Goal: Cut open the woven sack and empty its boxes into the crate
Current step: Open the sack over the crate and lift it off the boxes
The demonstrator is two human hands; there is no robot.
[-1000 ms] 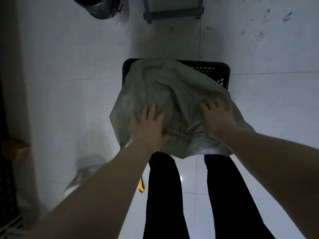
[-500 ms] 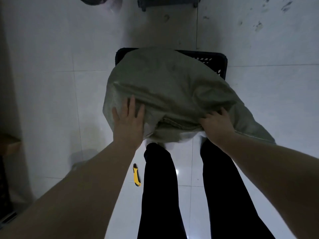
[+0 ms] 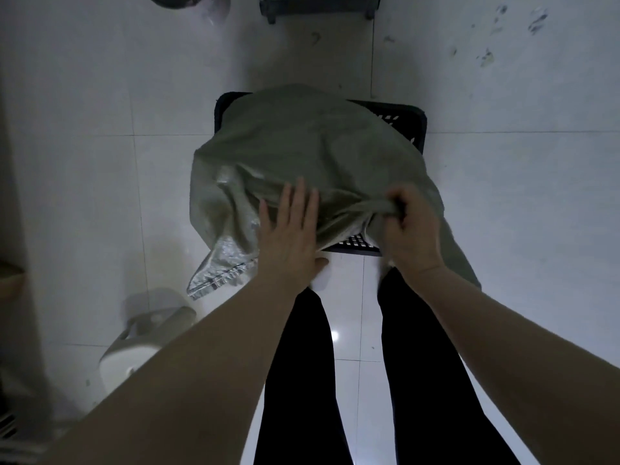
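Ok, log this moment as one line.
phase: emptying | sack: draped over crate | left hand: flat on sack | right hand: gripping fold | boxes: unseen

Likely storeroom or utility room, dimly lit. Scuffed white tile floor (image 3: 100, 135) all round. Black slatted plastic crate (image 3: 417, 125) under woven sack (image 3: 302, 149), just beyond grip. Grey wheeled frame (image 3: 318, 6) well beyond grip. Pale plastic container (image 3: 144, 340) left of grip, nearer person.
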